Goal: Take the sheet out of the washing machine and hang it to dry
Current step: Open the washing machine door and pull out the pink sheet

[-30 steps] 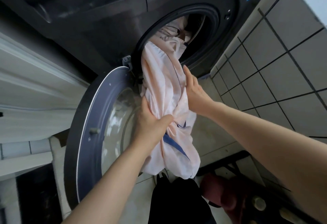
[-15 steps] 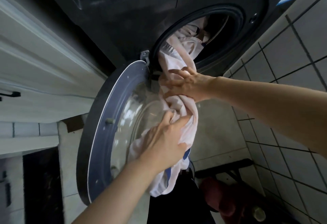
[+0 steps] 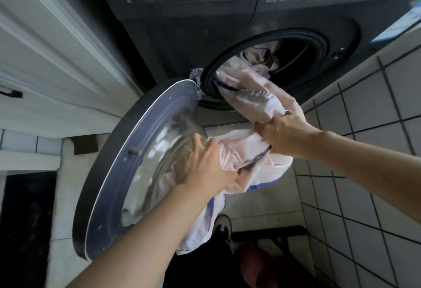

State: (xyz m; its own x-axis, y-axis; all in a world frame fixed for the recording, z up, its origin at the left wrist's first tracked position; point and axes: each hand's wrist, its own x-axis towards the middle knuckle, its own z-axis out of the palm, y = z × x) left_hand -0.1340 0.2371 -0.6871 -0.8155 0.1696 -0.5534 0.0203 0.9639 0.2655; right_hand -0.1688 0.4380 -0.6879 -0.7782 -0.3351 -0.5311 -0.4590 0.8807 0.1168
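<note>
A pale pink sheet with blue trim (image 3: 255, 96) trails out of the drum of the dark grey washing machine (image 3: 205, 25). Part of it is still inside the round opening (image 3: 296, 60). My right hand (image 3: 280, 134) grips the sheet just below the opening. Lower down, my left hand (image 3: 205, 167) clutches a bunched part in front of the open door (image 3: 127, 173). The loose end hangs below my left wrist.
The round glass door swings open to the left. A white cabinet front (image 3: 52, 60) stands to the left of the machine. A tiled wall (image 3: 376, 151) rises on the right. Dark objects and a shoe (image 3: 223, 226) lie on the floor below.
My right hand has come down and away from the opening, drawing more sheet out. My left hand has kept its hold on the bunched part. The camera has moved closer.
</note>
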